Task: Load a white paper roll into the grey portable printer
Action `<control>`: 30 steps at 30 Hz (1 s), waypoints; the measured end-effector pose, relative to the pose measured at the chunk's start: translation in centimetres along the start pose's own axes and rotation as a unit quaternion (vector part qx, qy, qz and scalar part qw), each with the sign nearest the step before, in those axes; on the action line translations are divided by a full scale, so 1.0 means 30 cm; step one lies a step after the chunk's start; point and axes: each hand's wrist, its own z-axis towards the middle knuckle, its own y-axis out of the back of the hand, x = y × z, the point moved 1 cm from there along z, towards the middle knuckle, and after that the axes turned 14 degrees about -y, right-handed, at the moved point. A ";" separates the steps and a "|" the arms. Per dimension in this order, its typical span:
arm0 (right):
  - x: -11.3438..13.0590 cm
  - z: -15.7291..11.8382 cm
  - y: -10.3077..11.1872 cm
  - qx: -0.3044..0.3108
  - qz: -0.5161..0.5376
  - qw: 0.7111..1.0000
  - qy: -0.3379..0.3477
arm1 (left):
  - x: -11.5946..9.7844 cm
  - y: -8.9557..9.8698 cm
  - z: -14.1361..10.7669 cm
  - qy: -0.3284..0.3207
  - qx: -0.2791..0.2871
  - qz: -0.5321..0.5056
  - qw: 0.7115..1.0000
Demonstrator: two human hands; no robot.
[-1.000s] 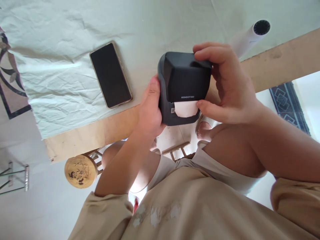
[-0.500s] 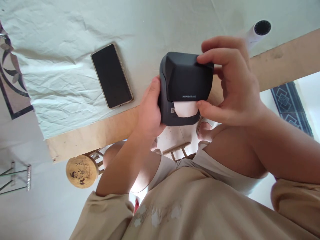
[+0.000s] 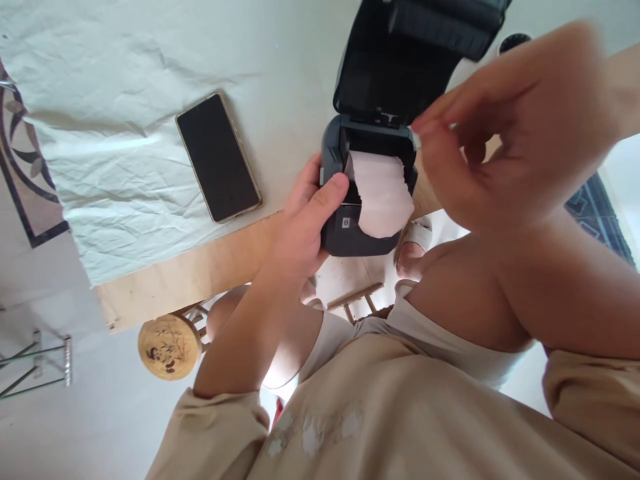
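Boxy black plastic printer (image 3: 380, 139) grasped in left hand (image 3: 311, 217), long axis pointing away from wearer (image 3: 390, 407); open lid (image 3: 395, 73) beyond that hand, white paper strip (image 3: 383, 197) drooping wearerward. Right hand (image 3: 515, 143) blurred beside printer; grip: cannot tell.

Printer (image 3: 345, 241) of matt plastic, rough-edged paper (image 3: 386, 207), wrinkled cloth (image 3: 115, 93).

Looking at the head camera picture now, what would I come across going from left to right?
Metal frame → stool → phone → left hand → black device, its lid open → right hand.
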 end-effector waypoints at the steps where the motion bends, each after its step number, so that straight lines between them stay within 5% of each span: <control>1: 0.009 0.003 -0.003 -0.028 -0.044 0.998 0.032 | 0.001 -0.001 0.000 -0.003 0.003 0.006 1.000; 5: 0.032 0.003 -0.022 -0.005 -0.212 0.970 0.119 | -0.003 -0.006 -0.002 -0.012 0.010 0.016 1.000; 10: 0.020 -0.002 -0.010 0.036 -0.278 0.952 0.125 | -0.014 -0.013 -0.011 -0.001 0.012 0.025 1.000; 15: 0.004 0.007 0.015 0.102 -0.079 0.989 0.068 | -0.015 -0.017 -0.011 0.034 0.028 -0.004 0.999; 19: 0.003 0.030 0.043 0.191 0.214 0.958 -0.007 | -0.013 -0.023 -0.005 0.029 -0.010 -0.040 0.999; 22: -0.016 0.080 0.054 0.102 0.348 0.927 -0.093 | -0.021 -0.030 -0.004 0.039 -0.046 -0.042 0.997; 25: -0.056 0.128 0.041 0.009 0.316 0.931 -0.183 | -0.026 -0.029 -0.004 0.036 -0.063 -0.059 0.996; 30: -0.111 0.139 0.009 -0.057 0.150 0.984 -0.083 | -0.018 -0.027 -0.005 0.029 -0.064 -0.079 0.994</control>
